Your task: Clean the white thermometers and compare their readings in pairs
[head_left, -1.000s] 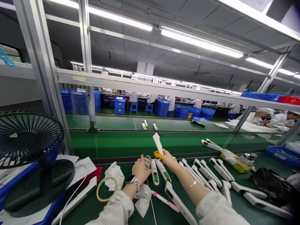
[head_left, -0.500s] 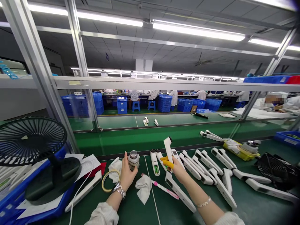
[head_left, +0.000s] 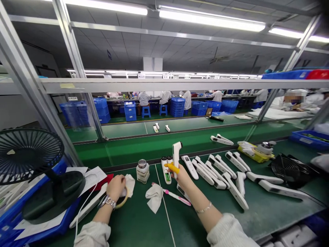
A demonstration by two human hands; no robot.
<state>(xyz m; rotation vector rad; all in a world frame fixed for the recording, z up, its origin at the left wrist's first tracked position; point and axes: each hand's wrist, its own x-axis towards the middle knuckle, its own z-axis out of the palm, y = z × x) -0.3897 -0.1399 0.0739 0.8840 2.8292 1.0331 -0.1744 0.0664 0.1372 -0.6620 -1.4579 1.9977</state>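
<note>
My right hand point(head_left: 181, 176), with yellow covers on its fingers, grips a white handheld infrared thermometer point(head_left: 176, 152) upright, its dark-tipped head at the top. Beside it lies another thermometer point(head_left: 166, 171) with green showing in its open battery bay. Over to the left, my left hand point(head_left: 116, 187) has its fingers curled in at the edge of a crumpled white cloth point(head_left: 130, 185), pinching it. A tan tape roll point(head_left: 122, 203) lies partly under that hand. Between my hands stand a bottle point(head_left: 143, 171) with a metal top, a second white cloth point(head_left: 154, 199) and a pink-and-white pen point(head_left: 177, 198).
Several white thermometers point(head_left: 235, 192) lie to the right, near a yellow tray point(head_left: 257, 153) and a black fan point(head_left: 285, 171). At left, another black fan point(head_left: 55, 192) stands on a blue bin point(head_left: 61, 230). A green conveyor belt point(head_left: 133, 149) runs behind, below a metal frame.
My left hand has let go of the bottle and moved left to the cloth. The bottle now stands on the table. My right hand still holds the thermometer; the whole view has shifted.
</note>
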